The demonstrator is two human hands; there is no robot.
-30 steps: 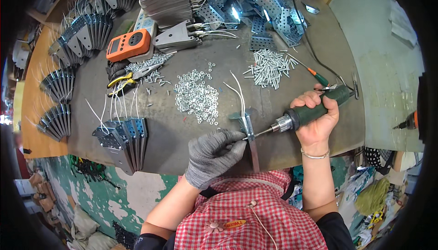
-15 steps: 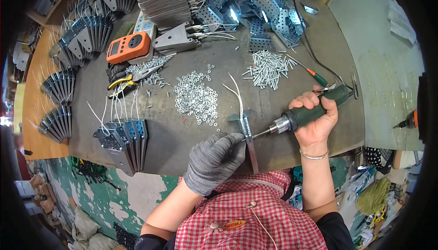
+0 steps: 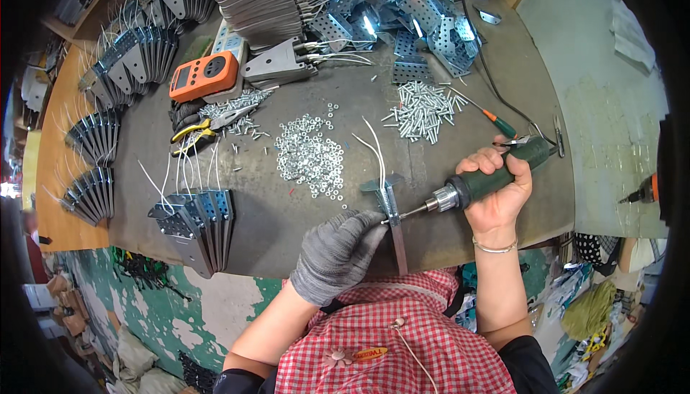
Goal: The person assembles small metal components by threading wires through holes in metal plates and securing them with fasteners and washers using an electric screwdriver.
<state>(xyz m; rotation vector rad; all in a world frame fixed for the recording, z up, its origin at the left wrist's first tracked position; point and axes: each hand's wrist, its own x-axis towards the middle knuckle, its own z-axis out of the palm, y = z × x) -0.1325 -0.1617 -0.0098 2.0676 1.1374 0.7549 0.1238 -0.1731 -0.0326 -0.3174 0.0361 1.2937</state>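
- Gripping the green powered screwdriver (image 3: 496, 175) in a closed fist, the right hand (image 3: 498, 193) aimed its bit leftward at a narrow metal bracket (image 3: 392, 211) with two white wires (image 3: 375, 151) rising from it.
- The left hand (image 3: 338, 254), in a grey glove, was curled and pinching that bracket just left of the bit, at the near edge of the worktop (image 3: 287, 228).
- Judging from this, the bit could skid off the screw and jab the gloved fingers (image 3: 363, 225), since they sat touching the point of contact; the bracket could also twist if the pinch loosened.
- The screw itself was too small to make out, and the bracket's lower end was cut off by the red checked apron (image 3: 381, 344).
- Beyond the left hand lay a scatter of washers (image 3: 310, 157); beyond the right, a heap of screws (image 3: 420, 110).
- Further left stood finished brackets (image 3: 198, 225), then yellow-handled pliers (image 3: 205, 129) and an orange meter (image 3: 203, 75).
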